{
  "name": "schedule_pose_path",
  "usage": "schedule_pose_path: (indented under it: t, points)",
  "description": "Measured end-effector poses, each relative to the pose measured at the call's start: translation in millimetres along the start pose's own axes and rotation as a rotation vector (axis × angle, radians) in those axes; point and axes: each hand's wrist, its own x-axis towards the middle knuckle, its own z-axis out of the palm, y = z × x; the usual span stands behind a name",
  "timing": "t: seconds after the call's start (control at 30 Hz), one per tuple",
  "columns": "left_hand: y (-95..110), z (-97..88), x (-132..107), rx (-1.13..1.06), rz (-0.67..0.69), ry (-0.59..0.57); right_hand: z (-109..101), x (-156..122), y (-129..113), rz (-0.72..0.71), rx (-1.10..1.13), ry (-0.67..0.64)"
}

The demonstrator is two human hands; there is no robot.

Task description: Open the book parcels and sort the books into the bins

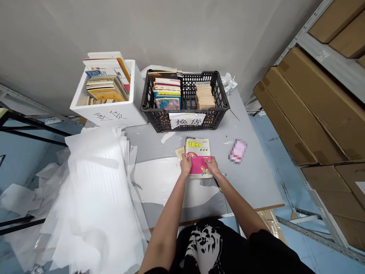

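A paperback book (198,154) with a pink and cream cover and Chinese lettering lies face up near the middle of the table. My left hand (186,163) grips its left edge, thumb on the cover. On the opposite edge my right hand (212,166) holds it the same way. Fingers under the book are hidden. A small tan booklet or card (179,153) pokes out at its left. Below my right wrist shows a thin dark pen-like thing with a yellow tip (219,188).
A black crate (185,121) of books and a white foam box (114,116) of books stand at the back. White packing sheets (99,190) are heaped at left. A blurred-out pink item (237,151) lies at right. Cardboard boxes (299,110) fill shelves beyond the table (256,175).
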Motion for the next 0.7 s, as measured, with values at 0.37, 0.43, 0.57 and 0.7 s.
schedule_pose_path:
  t: [0.37, 0.43, 0.57, 0.7]
  points:
    - [-10, -52.3, -48, -0.554, 0.197, -0.134, -41, 2, -76, -0.116, 0.549, -0.327]
    - [-16, -56.0, -57, -0.646, 0.166, -0.148, -41, -10, -86, -0.139, 0.612, -0.370]
    - [-27, -59.5, -66, -0.710, 0.125, -0.151, -39, -28, -96, -0.170, 0.675, -0.423]
    - [-36, -62.3, -68, -0.777, 0.125, -0.180, -36, -36, -102, -0.177, 0.717, -0.446]
